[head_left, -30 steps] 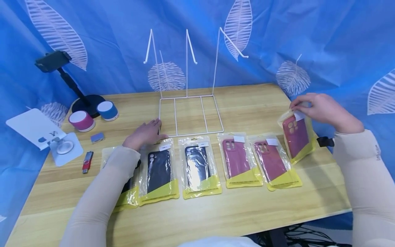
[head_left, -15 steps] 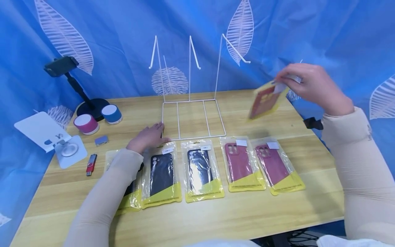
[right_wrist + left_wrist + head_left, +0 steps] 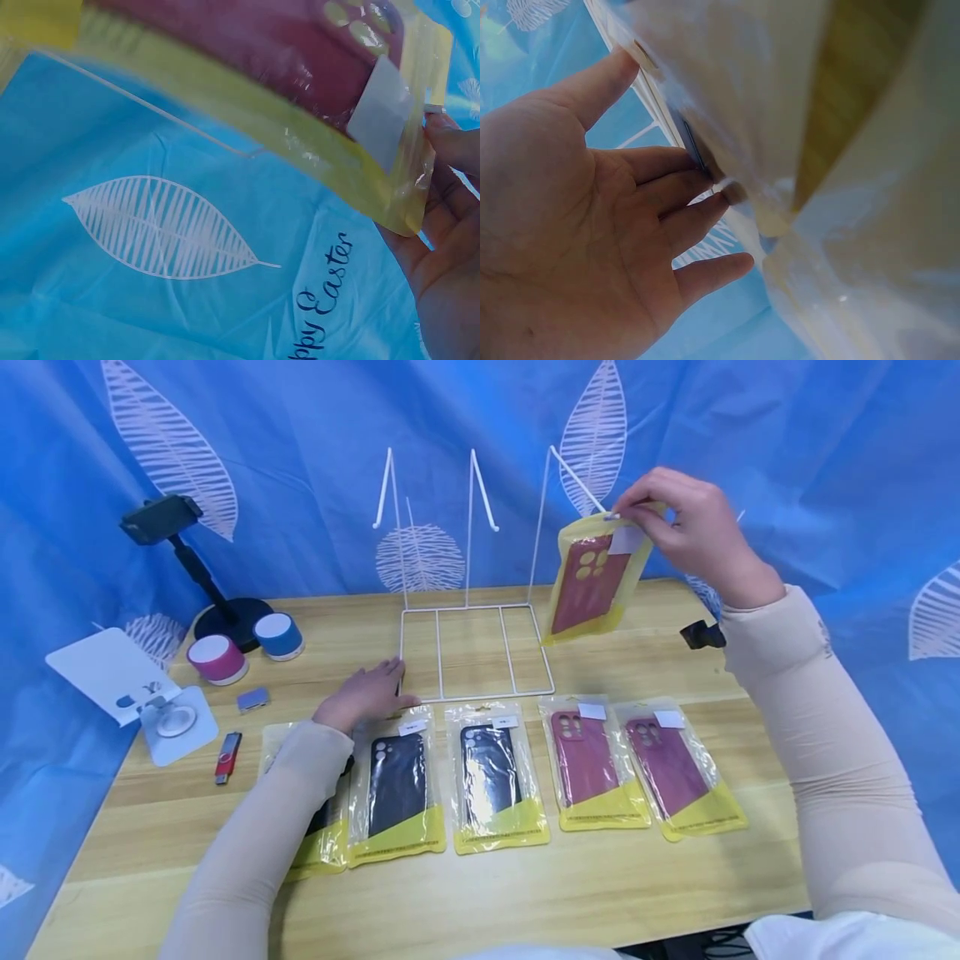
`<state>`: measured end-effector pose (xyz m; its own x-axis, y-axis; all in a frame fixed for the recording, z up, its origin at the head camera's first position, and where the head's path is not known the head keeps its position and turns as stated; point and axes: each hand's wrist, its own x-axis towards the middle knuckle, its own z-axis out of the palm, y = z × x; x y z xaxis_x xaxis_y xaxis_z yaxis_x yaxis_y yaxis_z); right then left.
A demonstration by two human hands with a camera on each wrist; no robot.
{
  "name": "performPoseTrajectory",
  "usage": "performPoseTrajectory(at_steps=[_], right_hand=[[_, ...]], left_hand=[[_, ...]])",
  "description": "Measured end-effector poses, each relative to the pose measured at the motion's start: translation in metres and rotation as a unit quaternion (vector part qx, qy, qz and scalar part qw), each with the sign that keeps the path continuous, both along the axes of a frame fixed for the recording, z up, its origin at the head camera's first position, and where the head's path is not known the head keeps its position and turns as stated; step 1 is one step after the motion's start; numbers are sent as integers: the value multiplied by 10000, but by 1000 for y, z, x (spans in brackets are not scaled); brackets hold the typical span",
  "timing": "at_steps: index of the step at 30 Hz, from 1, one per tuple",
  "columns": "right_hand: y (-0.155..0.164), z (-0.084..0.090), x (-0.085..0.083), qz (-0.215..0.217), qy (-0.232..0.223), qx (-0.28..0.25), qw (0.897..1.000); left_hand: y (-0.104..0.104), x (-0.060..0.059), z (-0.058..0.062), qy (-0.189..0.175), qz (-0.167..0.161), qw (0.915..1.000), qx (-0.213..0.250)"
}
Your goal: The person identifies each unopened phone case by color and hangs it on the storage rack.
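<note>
At the right hook of the white wire rack (image 3: 471, 610), the right hand (image 3: 693, 539) pinches a packaged red phone case (image 3: 592, 578) by its top. The left hand (image 3: 365, 692) rests flat, fingers relaxed, at the rack's front left corner.

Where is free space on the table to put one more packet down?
Bare wood lies right of the rack, behind the red cases, and along the table's near edge. The left side is crowded by the speakers, stand and USB stick.

Bare table (image 3: 637, 652) lies open at three o'clock of the wire rack (image 3: 474, 610). Packaged cases (image 3: 491, 777) line its six o'clock side. Speakers (image 3: 247, 647) crowd nine o'clock.
</note>
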<state>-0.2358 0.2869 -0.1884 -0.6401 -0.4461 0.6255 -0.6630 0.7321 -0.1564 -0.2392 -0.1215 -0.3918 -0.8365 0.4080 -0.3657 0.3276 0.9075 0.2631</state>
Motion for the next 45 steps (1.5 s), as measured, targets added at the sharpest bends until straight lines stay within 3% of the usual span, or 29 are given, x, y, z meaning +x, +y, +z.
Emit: performPoseTrajectory(at_steps=[6,12,20,32,39,45], right_hand=[[-4,-5,-16,-49,-187,-284,9994],[-8,-10,-39,-412,-356,-568,9969],[-15,-7,-66,-906,-1056,-556,9887],[-25,-5,-110,-1276,-1148,-456,9841],[-30,-6,-125,-1665,-1483,-446,9738],[-31,-6,-126,-1918,-1718,-572,9646]], left_hand=[[-1,1,0,-2,26,10000,-9],[0,1,0,-8,32,10000,-13],[0,1,-3,-24,90,10000,-20],[2,2,-3,66,78,9999,-79],[7,3,-4,53,63,10000,-34],[10,4,-4,79,23,9999,-94]])
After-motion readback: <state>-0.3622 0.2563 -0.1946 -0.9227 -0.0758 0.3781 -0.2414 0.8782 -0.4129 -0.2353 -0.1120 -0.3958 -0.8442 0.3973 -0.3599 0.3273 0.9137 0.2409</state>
